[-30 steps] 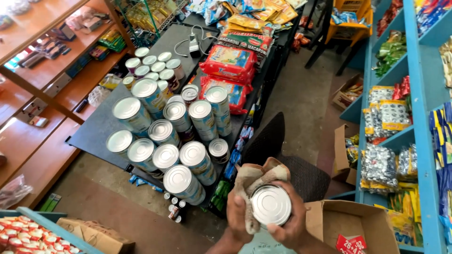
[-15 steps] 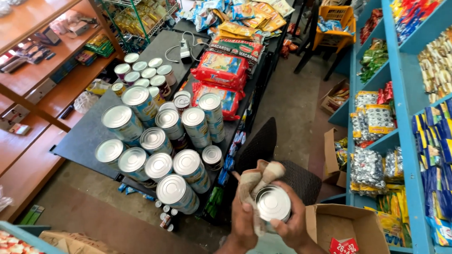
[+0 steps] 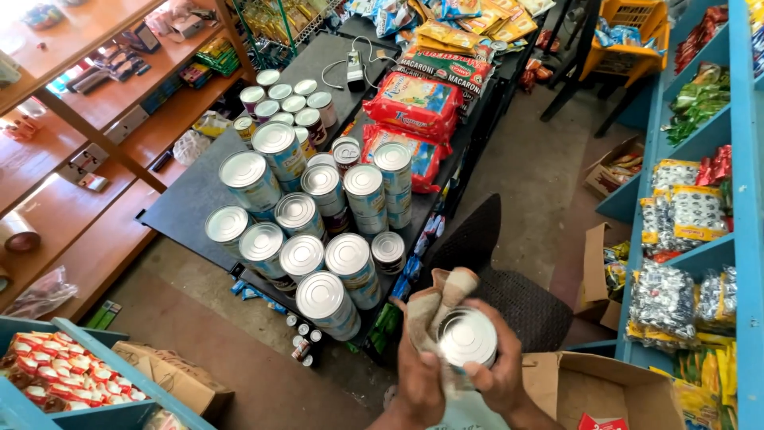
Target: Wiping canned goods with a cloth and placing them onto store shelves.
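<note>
My left hand (image 3: 415,370) and my right hand (image 3: 500,373) together hold a silver tin can (image 3: 468,338) low in the head view, its shiny lid facing up. A beige cloth (image 3: 436,302) is bunched against the can's far side, pressed by my left hand's fingers. My right hand's fingers curl round the can's right and near side. Just left of my hands, several more tall tin cans (image 3: 322,299) stand packed together on a black table (image 3: 187,199).
Smaller cans (image 3: 286,103) and red pasta packs (image 3: 414,103) lie further back on the table. A black chair (image 3: 493,271) stands beyond my hands. Open cardboard boxes (image 3: 589,382) sit to the right, blue shelves (image 3: 736,199) with packets beyond; wooden shelves (image 3: 72,143) stand left.
The view has shifted a little, so the table and cans sit further right and lower. My hands have turned the can slightly, and the cloth has bunched tighter against it.
</note>
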